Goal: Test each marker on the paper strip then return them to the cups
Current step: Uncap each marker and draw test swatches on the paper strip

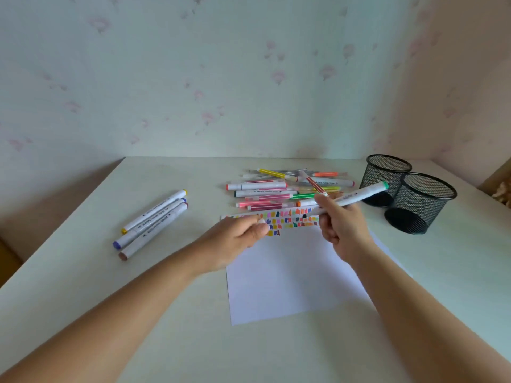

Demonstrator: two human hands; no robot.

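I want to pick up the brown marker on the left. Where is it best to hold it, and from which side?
Grip the brown marker at the middle of its white barrel, coming from above on its near side. It lies flat and slanted on the table, and the blue marker lies tight along its far side, so only the near side is open.

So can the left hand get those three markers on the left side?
Probably yes: only bare table lies between the left hand and the three markers, though it pinches a small white piece.
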